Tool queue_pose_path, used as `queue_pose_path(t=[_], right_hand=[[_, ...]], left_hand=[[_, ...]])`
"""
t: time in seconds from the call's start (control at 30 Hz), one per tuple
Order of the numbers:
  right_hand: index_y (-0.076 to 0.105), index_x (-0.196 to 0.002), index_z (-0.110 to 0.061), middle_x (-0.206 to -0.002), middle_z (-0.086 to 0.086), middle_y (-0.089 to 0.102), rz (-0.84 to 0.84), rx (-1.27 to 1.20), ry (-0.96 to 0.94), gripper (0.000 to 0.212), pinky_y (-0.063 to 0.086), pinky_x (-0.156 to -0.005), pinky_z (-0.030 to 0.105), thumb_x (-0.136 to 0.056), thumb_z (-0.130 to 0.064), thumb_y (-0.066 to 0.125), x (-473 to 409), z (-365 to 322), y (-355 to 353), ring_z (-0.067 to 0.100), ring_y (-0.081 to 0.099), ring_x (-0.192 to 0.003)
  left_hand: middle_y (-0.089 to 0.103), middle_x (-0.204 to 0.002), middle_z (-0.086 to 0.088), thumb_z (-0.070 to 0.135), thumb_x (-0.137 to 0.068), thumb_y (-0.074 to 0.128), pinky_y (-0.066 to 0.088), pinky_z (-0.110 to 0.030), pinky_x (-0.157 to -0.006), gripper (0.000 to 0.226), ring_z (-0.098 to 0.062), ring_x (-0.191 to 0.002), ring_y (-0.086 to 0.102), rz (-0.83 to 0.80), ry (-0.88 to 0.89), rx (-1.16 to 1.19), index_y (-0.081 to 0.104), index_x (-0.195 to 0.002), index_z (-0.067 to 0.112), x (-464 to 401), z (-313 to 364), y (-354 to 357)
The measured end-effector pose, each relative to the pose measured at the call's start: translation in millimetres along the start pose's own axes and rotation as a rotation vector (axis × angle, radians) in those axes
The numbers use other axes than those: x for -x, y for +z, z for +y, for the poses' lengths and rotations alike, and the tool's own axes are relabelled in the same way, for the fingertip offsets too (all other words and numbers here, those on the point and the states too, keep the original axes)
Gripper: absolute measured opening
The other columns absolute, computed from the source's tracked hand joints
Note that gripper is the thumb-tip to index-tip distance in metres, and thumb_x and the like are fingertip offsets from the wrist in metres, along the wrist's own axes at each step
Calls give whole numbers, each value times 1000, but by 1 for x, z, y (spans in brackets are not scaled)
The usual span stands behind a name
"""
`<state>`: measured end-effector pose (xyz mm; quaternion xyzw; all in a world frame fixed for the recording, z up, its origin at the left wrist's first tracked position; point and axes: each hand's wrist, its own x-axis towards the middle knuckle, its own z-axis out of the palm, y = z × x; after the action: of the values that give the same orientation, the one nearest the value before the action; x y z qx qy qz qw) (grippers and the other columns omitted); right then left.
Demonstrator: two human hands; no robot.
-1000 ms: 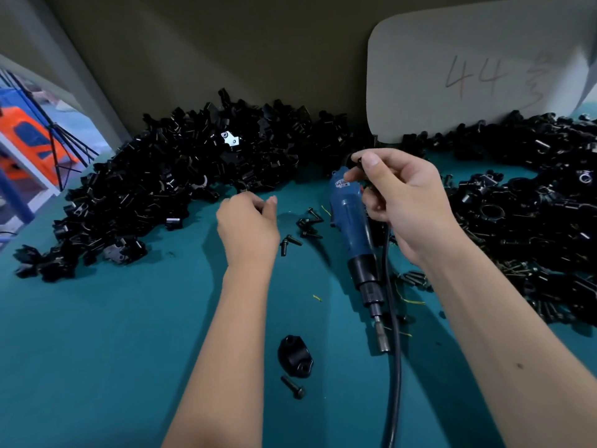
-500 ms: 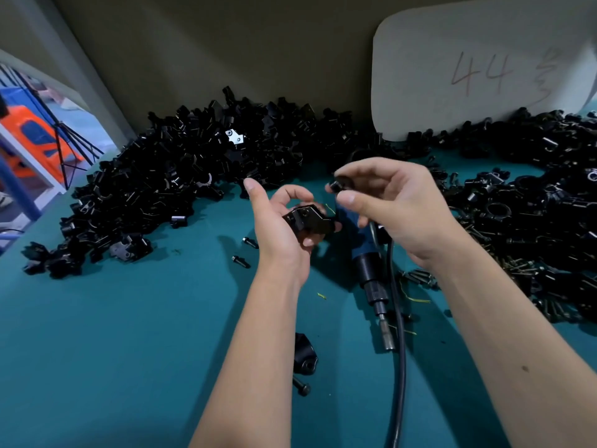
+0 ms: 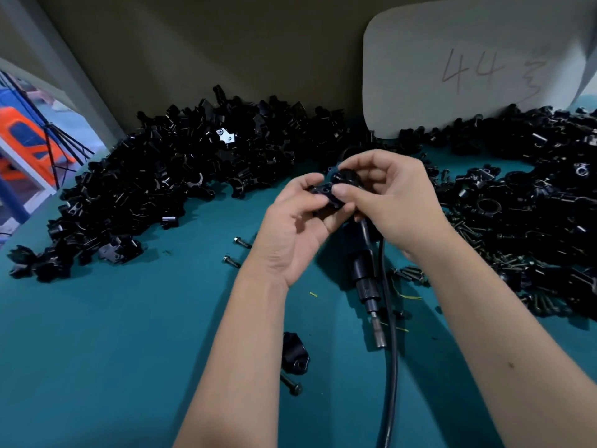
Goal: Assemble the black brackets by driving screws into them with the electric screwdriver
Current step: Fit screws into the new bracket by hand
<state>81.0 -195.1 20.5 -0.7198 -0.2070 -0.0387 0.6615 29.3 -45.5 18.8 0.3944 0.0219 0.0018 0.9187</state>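
My left hand (image 3: pixel 290 227) grips a black bracket (image 3: pixel 324 194) above the teal table, fingers curled under it. My right hand (image 3: pixel 394 198) meets it from the right, thumb and fingers pinching a second black bracket piece (image 3: pixel 347 177) against the first. The electric screwdriver (image 3: pixel 365 273) lies on the table below both hands, its bit (image 3: pixel 378 334) pointing toward me and its black cable (image 3: pixel 391 350) running to the near edge. Its blue body is mostly hidden by my hands. Another bracket (image 3: pixel 295 354) and a screw (image 3: pixel 291 385) lie near my left forearm.
A large heap of black brackets (image 3: pixel 168 189) fills the left and back of the teal table (image 3: pixel 97 350). Another heap with loose screws (image 3: pixel 523 227) covers the right. Two screws (image 3: pixel 237 252) lie left of my left wrist. A white board marked 44 (image 3: pixel 468 66) leans at the back.
My left hand picked a bracket off the table and raised it. My right hand let go of the screwdriver's top and came onto the bracket with a second piece.
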Motion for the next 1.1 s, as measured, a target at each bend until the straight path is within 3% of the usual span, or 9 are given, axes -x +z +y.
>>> queue_pose_path(t=[0.07, 0.17, 0.33, 0.5, 0.6, 0.73, 0.9, 1.0, 1.1], right_hand=[[74, -99, -23, -84, 4, 77, 57, -57, 22, 22, 55, -55, 25, -84, -11, 85, -1, 1, 1, 14, 68, -66], [73, -99, -24, -83, -3, 78, 128, -61, 33, 22, 53, -55, 22, -84, -17, 87, 0, 4, 0, 9, 69, -66], [76, -100, -19, -89, -1, 79, 226, -120, 46, 25, 56, -74, 20, -79, -17, 90, -1, 3, -3, 10, 74, -82], [71, -113, -19, -82, 8, 64, 180, -310, 152, 23, 37, -45, 17, -92, -16, 80, 3, -6, -2, 8, 48, -52], [73, -121, -22, -80, 5, 61, 125, -433, 212, 22, 32, -42, 18, -100, -16, 69, 2, -9, -4, 9, 40, -53], [69, -128, -10, -96, 7, 63, 47, -605, 352, 30, 37, -47, 15, -97, -8, 68, 3, -12, -7, 7, 48, -61], [63, -131, 0, -113, 12, 72, 7, -616, 362, 32, 40, -48, 13, -99, -3, 63, 2, -12, -10, 4, 49, -59], [67, -123, -10, -101, 12, 76, 35, -509, 310, 26, 43, -47, 17, -101, -23, 67, 3, -10, -6, 7, 49, -55], [72, -102, -12, -70, 1, 69, 82, -292, 186, 27, 39, -38, 22, -101, -38, 66, 4, -8, -4, 10, 47, -47]], left_hand=[[75, -90, -13, -14, -95, 50, 61, -28, -75, 20, -22, -83, 75, 40, 66, -136, 62, -105, -2, -3, -4, -1], [78, -99, -11, 0, -105, 52, 60, -24, -74, 16, -20, -91, 75, 76, 153, -279, 68, -110, -1, -7, -9, 0], [80, -95, -11, 21, -97, 71, 44, -16, -46, 14, -9, -51, 58, 300, 257, -362, 66, -101, 9, -13, -8, -8], [71, -80, 7, 41, -94, 72, 41, -18, -50, 20, -3, -62, 54, 398, 353, -424, 78, -105, 26, -12, -8, -14], [59, -80, 7, 32, -100, 66, 47, -24, -60, 18, -2, -69, 55, 379, 348, -412, 72, -115, 27, -13, -9, -17], [56, -98, -6, 3, -94, 57, 56, -33, -74, 25, -4, -70, 62, 368, 307, -310, 59, -112, 20, -17, -11, -15], [75, -93, -5, -1, -87, 76, 56, -25, -57, 41, -15, -64, 72, 379, 483, -661, 50, -111, 21, -17, -13, -21], [79, -90, -5, 4, -79, 86, 56, -24, -58, 41, -19, -77, 76, 281, 505, -681, 60, -109, 15, -13, -13, -19], [78, -95, 2, 5, -77, 88, 56, -24, -61, 37, -15, -76, 75, 174, 490, -666, 71, -105, 23, -11, -12, -14]])
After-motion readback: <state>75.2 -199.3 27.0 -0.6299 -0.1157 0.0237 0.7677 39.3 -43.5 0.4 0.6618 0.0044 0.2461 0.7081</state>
